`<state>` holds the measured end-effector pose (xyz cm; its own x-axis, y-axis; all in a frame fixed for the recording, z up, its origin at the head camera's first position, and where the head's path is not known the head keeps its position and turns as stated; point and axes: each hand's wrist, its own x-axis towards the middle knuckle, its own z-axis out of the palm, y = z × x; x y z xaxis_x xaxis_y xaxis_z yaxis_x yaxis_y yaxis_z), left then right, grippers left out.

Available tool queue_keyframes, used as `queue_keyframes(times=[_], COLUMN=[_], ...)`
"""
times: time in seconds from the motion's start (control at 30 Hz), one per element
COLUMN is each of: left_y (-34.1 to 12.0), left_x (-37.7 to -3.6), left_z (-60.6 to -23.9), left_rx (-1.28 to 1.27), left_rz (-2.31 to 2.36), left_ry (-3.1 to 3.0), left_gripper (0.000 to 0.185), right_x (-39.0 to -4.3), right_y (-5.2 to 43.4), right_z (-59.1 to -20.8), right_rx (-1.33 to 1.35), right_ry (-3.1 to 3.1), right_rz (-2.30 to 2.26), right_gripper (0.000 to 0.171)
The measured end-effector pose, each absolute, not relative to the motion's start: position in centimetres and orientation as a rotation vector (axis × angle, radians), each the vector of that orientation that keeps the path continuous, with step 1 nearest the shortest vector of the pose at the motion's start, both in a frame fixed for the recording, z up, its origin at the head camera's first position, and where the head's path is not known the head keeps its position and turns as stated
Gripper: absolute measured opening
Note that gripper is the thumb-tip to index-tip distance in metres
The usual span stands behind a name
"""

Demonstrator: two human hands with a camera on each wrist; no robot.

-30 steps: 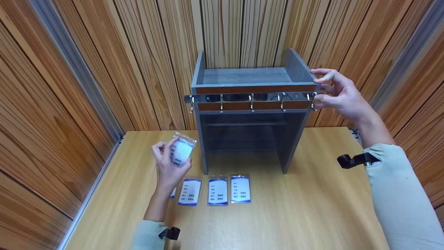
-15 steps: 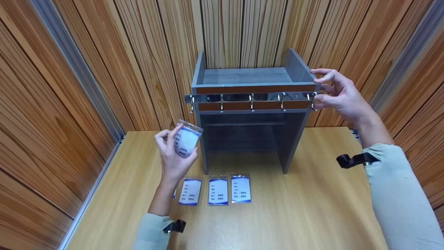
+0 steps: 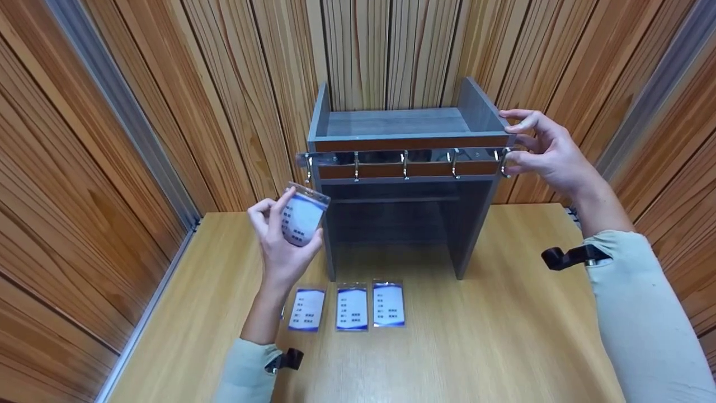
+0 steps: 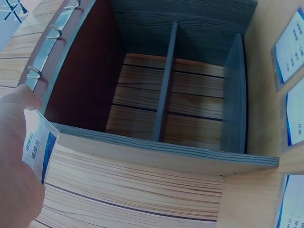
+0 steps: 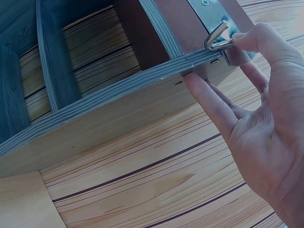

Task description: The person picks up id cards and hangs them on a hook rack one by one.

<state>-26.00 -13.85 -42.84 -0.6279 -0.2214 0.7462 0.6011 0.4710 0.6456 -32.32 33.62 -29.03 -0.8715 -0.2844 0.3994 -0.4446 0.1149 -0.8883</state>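
In the head view my left hand (image 3: 285,252) holds a name badge (image 3: 305,219) in a clear plastic sleeve, its edges between thumb and fingers. The badge is tilted, below the left end of a metal hook rail (image 3: 380,158). That rail crosses the front of a grey shelf unit (image 3: 391,122). At its right end, my right hand (image 3: 548,146) grips the rail. The right wrist view shows the thumb at the end hook (image 5: 217,40), with fingers against the unit's side panel (image 5: 142,92). The left wrist view has the badge (image 4: 38,145) partly behind the hand.
Three badges, a left one (image 3: 306,309), a middle one (image 3: 352,307) and a right one (image 3: 388,304), lie in a row on the wooden table (image 3: 475,347) before the unit. A sliver of another shows beside the left wrist. Wood-panelled walls (image 3: 251,101) enclose the table.
My left hand has risen and moved slightly right with the badge, closer to the left end of the hook rail. The right hand stays in place on the rail.
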Motion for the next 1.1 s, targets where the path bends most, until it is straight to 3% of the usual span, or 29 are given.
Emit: queue_keyframes(times=[1.1], left_y=[-13.3], left_x=[-27.0], left_z=[-40.8], left_rx=[-0.328], left_rz=[-1.320], left_ry=[-1.875], left_gripper=[0.079], right_x=[-32.2], right_y=[33.6], right_z=[-29.1], right_rx=[0.746], right_ry=[-2.219], right_rz=[1.902], right_gripper=[0.031])
